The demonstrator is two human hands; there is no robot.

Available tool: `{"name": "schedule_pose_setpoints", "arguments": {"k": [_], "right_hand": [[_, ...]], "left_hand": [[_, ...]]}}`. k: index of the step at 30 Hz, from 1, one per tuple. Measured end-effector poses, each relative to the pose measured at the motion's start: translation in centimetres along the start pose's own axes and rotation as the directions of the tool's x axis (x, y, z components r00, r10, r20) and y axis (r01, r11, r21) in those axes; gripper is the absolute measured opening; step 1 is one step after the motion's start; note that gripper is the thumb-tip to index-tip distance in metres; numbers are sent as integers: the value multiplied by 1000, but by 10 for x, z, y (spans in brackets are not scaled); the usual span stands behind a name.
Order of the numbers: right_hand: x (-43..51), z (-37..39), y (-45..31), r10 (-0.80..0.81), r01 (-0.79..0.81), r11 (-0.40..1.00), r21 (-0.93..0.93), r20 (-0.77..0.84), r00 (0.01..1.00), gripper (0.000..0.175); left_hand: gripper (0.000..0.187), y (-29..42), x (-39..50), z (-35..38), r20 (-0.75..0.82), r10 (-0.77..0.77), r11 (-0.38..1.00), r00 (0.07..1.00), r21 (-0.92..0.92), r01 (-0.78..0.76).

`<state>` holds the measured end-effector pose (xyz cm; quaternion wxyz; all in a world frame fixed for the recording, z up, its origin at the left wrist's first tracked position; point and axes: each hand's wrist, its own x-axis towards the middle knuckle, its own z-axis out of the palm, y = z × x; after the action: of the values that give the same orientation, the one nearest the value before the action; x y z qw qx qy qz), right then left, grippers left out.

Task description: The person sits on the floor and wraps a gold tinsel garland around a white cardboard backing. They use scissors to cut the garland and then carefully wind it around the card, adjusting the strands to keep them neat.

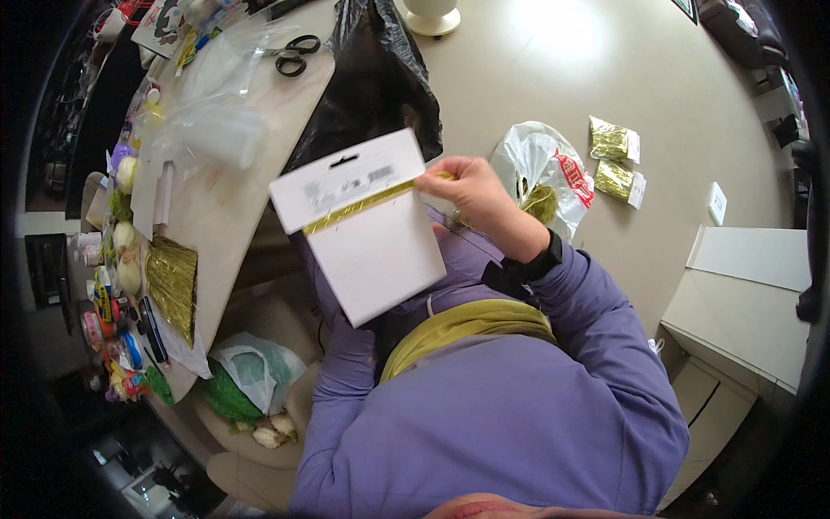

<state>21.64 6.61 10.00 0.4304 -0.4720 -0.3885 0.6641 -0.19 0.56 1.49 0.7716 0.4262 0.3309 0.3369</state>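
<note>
A white card [376,259] with a hang-hole header flap is held tilted above my lap. A narrow band of gold tinsel strands [360,207] lies across it, just below the header. At the card's upper right edge, my right hand [463,185] pinches the end of these strands between thumb and fingers. My left sleeve runs up behind the card, which hides nearly all of my left hand [439,229]; only a bit of finger shows past the right edge. More gold strands [541,204] lie by a white plastic bag [512,152] beyond my right wrist.
On the table [259,175] at left are black-handled scissors [298,55], clear plastic bags [220,130] and a gold tinsel bundle [174,282]. A black plastic bag [376,84] hangs beside it. Two gold packets [616,162] lie on the floor. A chair holds a bag of green material [253,376].
</note>
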Motion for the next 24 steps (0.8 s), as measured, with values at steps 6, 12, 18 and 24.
{"name": "schedule_pose_setpoints", "arguments": {"k": [6, 12, 18, 24], "right_hand": [[-2, -30, -4, -298, 189, 892, -411, -218, 929, 17], [-10, -2, 8, -803, 512, 322, -797, 57, 594, 13], [-17, 14, 30, -751, 569, -30, -822, 394, 530, 14], [-25, 2, 3, -530, 525, 292, -799, 322, 784, 15]], "left_hand": [[18, 34, -11, -13, -698, 393, 907, 598, 186, -378], [72, 56, 18, 80, -337, 396, 918, 854, 162, -361], [28, 48, 45, 81, -496, 138, 951, 857, -177, -255], [22, 43, 38, 40, -510, 174, 981, 842, 161, -106]]}}
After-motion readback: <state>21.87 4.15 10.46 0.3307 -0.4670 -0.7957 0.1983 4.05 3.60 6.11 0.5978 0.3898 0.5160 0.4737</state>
